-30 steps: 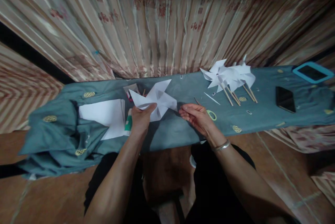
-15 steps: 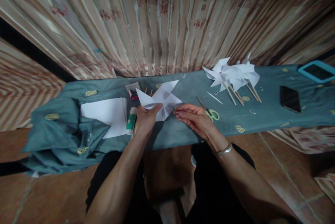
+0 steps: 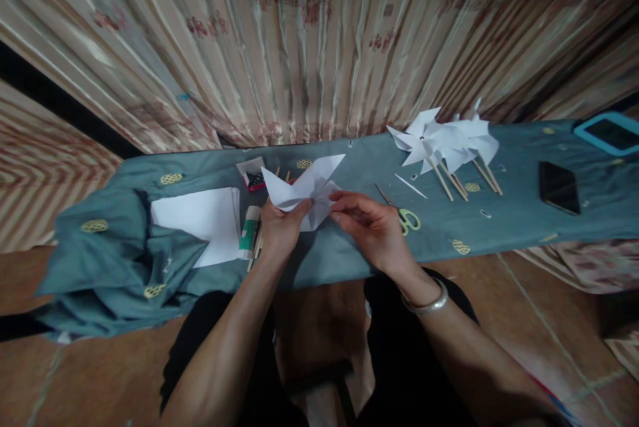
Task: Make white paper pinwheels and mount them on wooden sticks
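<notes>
Both hands pinch the white paper pinwheel [image 3: 304, 191]: left hand [image 3: 282, 227] underneath, right hand [image 3: 372, 227] fingertips at its right blade, above the bench's [image 3: 499, 227] near edge.

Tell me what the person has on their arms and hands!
Both forearms are bare, with no sleeves and no gloves. The right hand has a silver bangle round its wrist. The left hand shows no jewellery.

Both hands — left [image 3: 280, 227], right [image 3: 372, 227] — on white paper pinwheel [image 3: 304, 191].
</notes>
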Tool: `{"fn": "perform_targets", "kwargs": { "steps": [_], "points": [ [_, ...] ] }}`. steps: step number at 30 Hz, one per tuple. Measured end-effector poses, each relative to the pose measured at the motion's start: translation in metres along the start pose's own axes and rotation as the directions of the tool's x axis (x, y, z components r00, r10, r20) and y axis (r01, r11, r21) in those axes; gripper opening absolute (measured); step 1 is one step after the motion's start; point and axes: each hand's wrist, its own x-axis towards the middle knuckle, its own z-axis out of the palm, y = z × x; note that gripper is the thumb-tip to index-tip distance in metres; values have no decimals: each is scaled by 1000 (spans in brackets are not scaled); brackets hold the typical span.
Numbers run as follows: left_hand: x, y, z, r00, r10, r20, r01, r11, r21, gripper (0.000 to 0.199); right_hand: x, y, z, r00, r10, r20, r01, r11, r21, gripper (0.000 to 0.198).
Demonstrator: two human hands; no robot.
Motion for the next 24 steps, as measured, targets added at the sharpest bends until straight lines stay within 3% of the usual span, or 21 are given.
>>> {"fn": "perform_targets", "kwargs": {
  "steps": [3, 7, 16, 24],
  "points": [
    [1, 3, 0, 1000, -3, 7, 3, 1000, 5, 40, 0, -2, 2, 996, -93, 1, 92, 976, -199, 10],
    [1, 7, 0, 1000, 10, 19, -11, 1000, 17, 36, 0, -1, 6, 993, -118, 24, 120, 954, -273, 13],
    [-2, 3, -1, 1000, 4, 10, -4, 999, 46, 36, 2, 3, 11, 1000, 20, -21, -24, 980, -199, 7],
    [-7, 9, 5, 999, -43, 5, 43, 999, -10, 48, 2, 2, 2, 998, 44, -34, -46, 997, -57, 8]
  ]
}}
